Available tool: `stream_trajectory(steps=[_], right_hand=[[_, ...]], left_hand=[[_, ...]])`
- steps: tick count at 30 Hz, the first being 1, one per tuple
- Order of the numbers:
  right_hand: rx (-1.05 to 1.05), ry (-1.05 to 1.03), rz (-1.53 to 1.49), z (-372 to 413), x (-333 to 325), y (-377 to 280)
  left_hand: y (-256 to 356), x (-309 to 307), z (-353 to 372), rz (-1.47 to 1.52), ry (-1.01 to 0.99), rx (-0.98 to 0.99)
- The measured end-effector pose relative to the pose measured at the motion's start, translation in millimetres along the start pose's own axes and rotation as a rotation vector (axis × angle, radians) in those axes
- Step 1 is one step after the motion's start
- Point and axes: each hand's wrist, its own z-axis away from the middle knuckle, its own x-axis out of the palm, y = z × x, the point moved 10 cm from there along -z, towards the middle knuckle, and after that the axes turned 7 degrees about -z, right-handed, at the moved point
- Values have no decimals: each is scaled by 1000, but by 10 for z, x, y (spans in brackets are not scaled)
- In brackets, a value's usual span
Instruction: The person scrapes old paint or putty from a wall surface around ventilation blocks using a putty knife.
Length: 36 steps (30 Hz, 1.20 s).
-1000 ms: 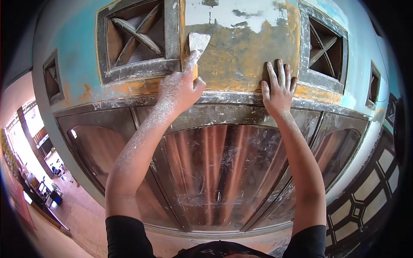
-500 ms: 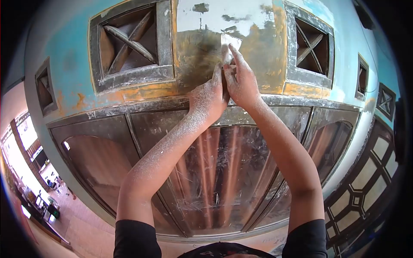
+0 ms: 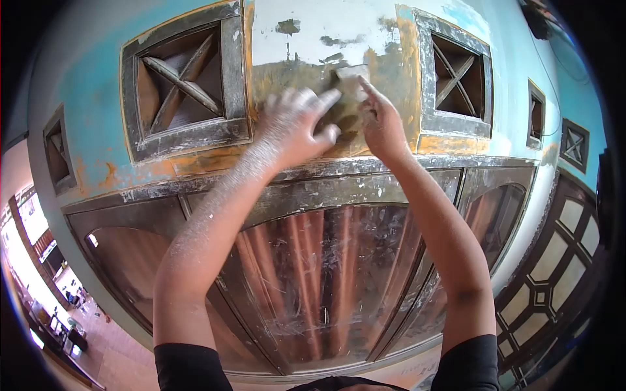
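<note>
My right hand is closed round a putty knife, its index finger stretched along the flat, pale blade. The blade lies against or very near the bare, greyish-brown patch of wall; its handle is hidden in my fingers. To the left, my left hand is raised before the same patch, fingers spread and slightly smeared by motion, with nothing visible in it. White dust coats that hand and forearm. Above the patch is a white-coated area with dark gaps.
Framed vents with crossed bars, one on the left and one on the right, flank the patch. Below runs a dusty wooden ledge over glazed panels with reddish curtains. A panelled door stands at the right.
My hands were together at the putty knife; now the left has drawn away to the left and its fingers have spread. The right still holds the knife, and the view has shifted slightly.
</note>
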Motion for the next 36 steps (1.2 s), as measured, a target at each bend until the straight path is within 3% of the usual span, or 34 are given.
stream_trajectory(steps=[2, 4, 5, 7, 22, 29, 36], right_hand=[[35, 3, 118, -44, -124, 43], [70, -33, 274, -72, -181, 96], [71, -31, 276, -65, -188, 107], [96, -94, 552, 17, -159, 86], [117, -161, 704, -99, 9, -54], [54, -113, 668, -215, -35, -165], [65, -198, 646, -326, 37, -115]], left_hand=[[-315, -6, -59, -63, 91, -37], [-588, -127, -25, -213, 308, -143], [-621, -29, -22, -211, 309, -141], [-597, 58, 41, -341, 387, -154], [-633, 128, 67, -264, 442, -153], [-629, 121, 60, -279, 466, -149], [-623, 109, 63, -279, 444, -156]])
